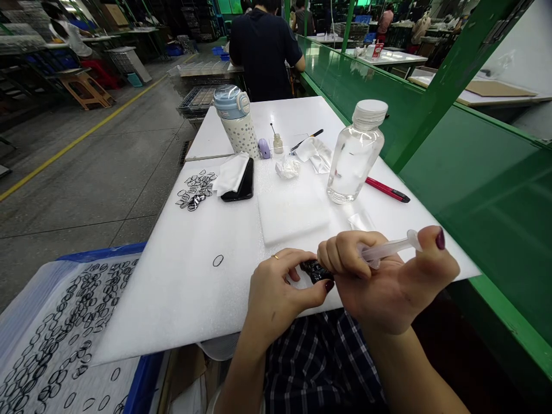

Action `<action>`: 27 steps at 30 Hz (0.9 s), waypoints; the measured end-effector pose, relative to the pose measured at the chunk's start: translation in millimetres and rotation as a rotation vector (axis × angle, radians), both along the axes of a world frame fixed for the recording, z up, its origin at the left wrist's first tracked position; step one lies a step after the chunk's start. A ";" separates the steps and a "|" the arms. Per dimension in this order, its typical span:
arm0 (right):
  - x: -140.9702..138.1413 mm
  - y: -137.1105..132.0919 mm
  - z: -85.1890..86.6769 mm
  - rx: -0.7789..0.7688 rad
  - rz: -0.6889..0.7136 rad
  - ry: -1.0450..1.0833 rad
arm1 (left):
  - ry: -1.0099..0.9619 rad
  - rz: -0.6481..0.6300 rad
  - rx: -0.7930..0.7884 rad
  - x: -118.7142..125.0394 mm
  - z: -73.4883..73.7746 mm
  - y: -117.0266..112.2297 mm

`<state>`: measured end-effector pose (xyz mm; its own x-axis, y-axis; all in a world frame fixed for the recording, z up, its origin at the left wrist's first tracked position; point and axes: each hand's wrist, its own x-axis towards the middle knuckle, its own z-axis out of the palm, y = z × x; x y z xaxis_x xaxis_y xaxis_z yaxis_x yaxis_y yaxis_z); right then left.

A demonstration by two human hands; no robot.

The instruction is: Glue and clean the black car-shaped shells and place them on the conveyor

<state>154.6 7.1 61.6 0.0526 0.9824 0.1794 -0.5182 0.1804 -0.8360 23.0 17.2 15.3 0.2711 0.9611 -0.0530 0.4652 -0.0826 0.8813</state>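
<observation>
My left hand (278,290) pinches a small black part (316,270) at the near edge of the white table (181,287). My right hand (388,282) is closed around a clear syringe (390,248), thumb on its plunger end, its tip pointing at the black part. Both hands meet just above the table edge, over my lap. A single black ring (218,260) lies on the table left of my left hand.
A white foam pad (291,210), a clear bottle (356,152), a red pen (387,190), crumpled tissue (287,167), a phone under a cloth (237,178), a pile of black rings (196,190) and a dotted flask (236,121). A blue bin with many rings (56,333) stands low left. A person works ahead.
</observation>
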 end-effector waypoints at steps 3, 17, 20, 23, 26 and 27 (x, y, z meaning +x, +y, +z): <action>-2.0 -0.1 0.7 -0.013 -0.015 0.007 | 0.005 -0.004 -0.005 -0.4 1.1 -0.3; -1.2 32.7 16.6 0.233 -0.128 0.047 | 0.066 -0.066 0.083 -4.0 -3.6 -6.0; -12.7 71.0 4.5 0.098 -0.107 -0.076 | 0.117 -0.109 0.163 -7.1 -8.0 -9.3; -7.0 82.9 -9.8 -0.021 -0.085 -0.317 | 0.160 -0.135 0.250 -9.5 -13.0 -9.3; 25.5 63.0 -18.6 0.069 -0.338 -0.450 | 0.206 -0.146 0.331 -10.1 -15.4 -8.6; 40.1 54.1 -21.6 0.037 -0.419 -0.529 | 0.222 -0.143 0.349 -9.8 -15.5 -8.7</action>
<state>194.7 61.2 40.0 0.3240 0.8907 0.3188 0.0791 0.3103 -0.9473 13.2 8.5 -0.2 0.4218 0.8851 0.1964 0.6025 -0.4356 0.6688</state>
